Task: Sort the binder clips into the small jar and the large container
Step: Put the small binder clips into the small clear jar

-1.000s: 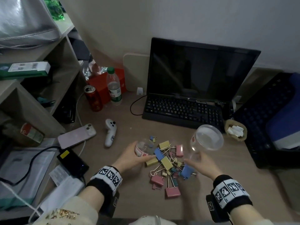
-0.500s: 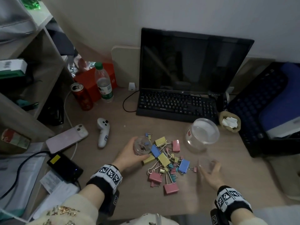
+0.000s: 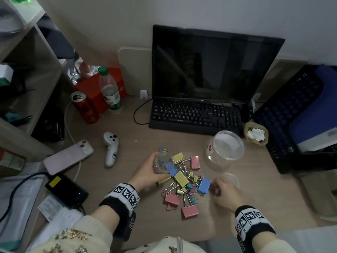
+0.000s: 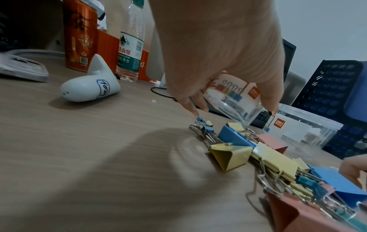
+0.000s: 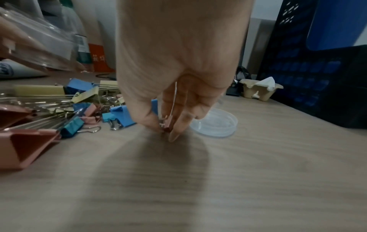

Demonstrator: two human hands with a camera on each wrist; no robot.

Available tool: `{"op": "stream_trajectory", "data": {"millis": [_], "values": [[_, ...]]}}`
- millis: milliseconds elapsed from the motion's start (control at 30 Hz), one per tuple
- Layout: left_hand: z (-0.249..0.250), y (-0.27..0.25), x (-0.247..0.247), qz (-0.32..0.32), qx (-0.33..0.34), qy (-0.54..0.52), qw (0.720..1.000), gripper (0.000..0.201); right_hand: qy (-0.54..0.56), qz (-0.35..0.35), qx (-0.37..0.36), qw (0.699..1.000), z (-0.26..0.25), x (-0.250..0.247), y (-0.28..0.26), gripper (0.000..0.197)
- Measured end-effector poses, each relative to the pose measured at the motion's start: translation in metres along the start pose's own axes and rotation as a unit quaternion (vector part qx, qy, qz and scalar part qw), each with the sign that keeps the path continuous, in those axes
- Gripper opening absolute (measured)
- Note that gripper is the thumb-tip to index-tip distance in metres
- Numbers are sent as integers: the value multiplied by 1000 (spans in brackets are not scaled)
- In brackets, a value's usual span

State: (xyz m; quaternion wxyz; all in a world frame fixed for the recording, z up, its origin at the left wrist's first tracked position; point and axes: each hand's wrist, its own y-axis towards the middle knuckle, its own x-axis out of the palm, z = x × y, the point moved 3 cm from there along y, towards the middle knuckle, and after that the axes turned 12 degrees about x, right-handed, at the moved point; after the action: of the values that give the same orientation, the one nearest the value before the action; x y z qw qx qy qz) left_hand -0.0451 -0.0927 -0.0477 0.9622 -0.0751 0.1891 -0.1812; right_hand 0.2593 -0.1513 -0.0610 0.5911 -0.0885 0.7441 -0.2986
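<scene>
While left hand [image 3: 145, 175] grips the clear round small jar [image 3: 161, 164], right hand [image 5: 174, 87] pinches a small pink clip [image 5: 168, 124].

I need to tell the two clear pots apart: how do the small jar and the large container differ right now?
The small jar is narrow and gripped, tilted, by the left hand; the large container is much wider and stands free on the desk near the keyboard. The jar sits at the clip pile's left edge, the container to its right. Both are clear plastic, lidless, with an orange-and-white label.
</scene>
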Motion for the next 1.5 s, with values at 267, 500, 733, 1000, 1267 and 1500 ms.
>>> {"op": "stream_trajectory", "data": {"millis": [267, 500, 733, 1000, 1267, 1500], "values": [[-9, 0, -1, 0, 0, 22, 1000, 89, 17, 24, 61, 998, -8, -32, 1, 2], [-13, 11, 3, -18, 27, 89, 996, 83, 130, 9, -135, 982, -101, -82, -20, 10], [-13, 18, -10, -24, 28, 98, 994, 87, 143, -19, -190, 971, -159, -84, -4, 25], [-47, 15, -46, 83, -38, 73, 993, 94, 10, -7, -165, 986, -207, -55, 62, 46], [-54, 12, -60, 76, -58, 73, 993, 114, -124, -45, -153, 979, -224, -29, 75, 38], [-51, 13, -64, 77, -48, 95, 991, 94, -79, -48, -121, 988, -220, -40, 77, 24]]}}
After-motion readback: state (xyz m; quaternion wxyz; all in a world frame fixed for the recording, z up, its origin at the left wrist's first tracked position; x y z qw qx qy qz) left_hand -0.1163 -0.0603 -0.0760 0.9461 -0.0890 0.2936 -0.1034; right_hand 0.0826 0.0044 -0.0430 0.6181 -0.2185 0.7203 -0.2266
